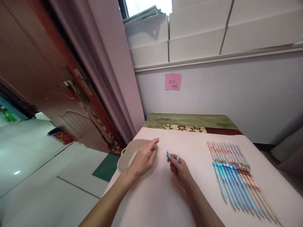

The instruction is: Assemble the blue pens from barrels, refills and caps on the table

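My left hand point(145, 157) hovers over the cream-coloured basket point(129, 148), its fingers stretched out and nothing visible in them. The hand hides much of the basket's inside. To the right of it, above the pale table, my right hand point(179, 168) is closed on a small light-blue pen part point(168, 154). A pale tip point(177, 157) also pokes out between its fingers; whether it belongs to the same piece I cannot tell. Farther right lie two rows of pens, the upper one pale and clear point(227, 154), the lower one blue point(230, 184) and peach point(258, 192).
The pale table cover point(153, 205) ends before a green wood-patterned strip point(187, 118) at the wall. A pink note point(173, 82) is stuck on the wall. On the left are a purple curtain point(113, 63), a reddish door point(47, 63) and a bin point(60, 135) on the floor.
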